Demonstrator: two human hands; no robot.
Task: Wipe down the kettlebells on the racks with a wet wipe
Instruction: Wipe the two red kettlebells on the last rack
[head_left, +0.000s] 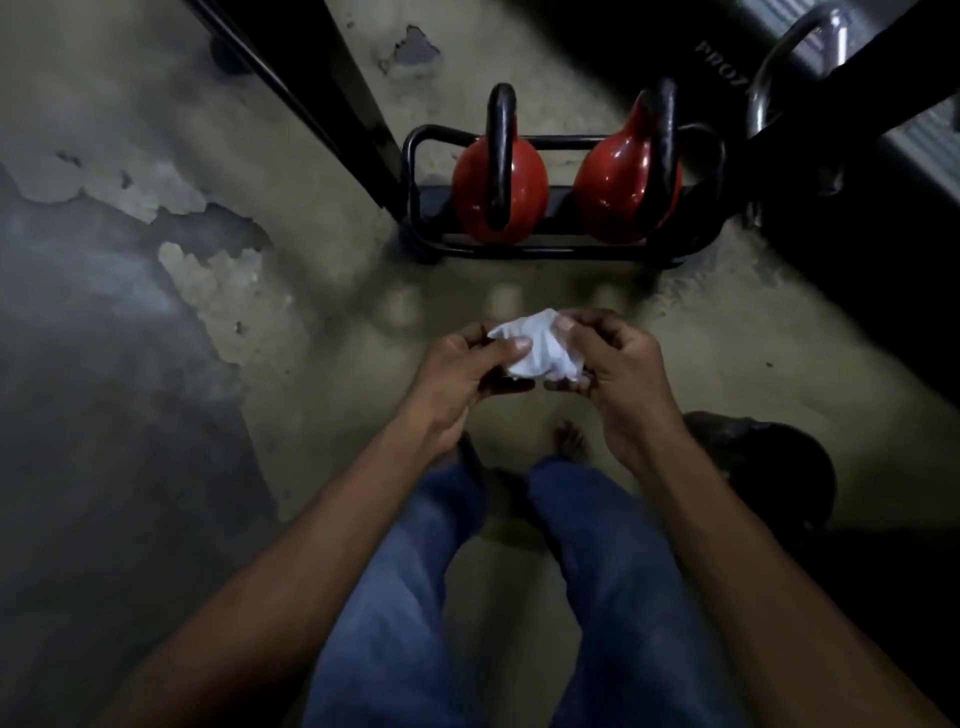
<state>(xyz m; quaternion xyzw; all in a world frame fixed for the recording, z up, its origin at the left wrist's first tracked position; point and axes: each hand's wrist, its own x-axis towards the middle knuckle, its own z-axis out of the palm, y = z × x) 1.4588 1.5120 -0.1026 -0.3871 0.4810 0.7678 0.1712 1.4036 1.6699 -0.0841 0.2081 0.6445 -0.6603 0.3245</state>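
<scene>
left hand (462, 371) pinches wipe (540, 345) | right hand (618, 364) pinches wipe too | two kettlebells (498, 192) (626, 187) on rack (561, 252), apart from hands | floor (311, 291)

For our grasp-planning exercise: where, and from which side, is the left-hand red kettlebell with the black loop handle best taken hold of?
Probably by the top of its black loop handle, from above. The red kettlebell stands upright in the low black metal rack, handle arch uppermost and free, while its rounded glossy body sits between the rails.
</scene>
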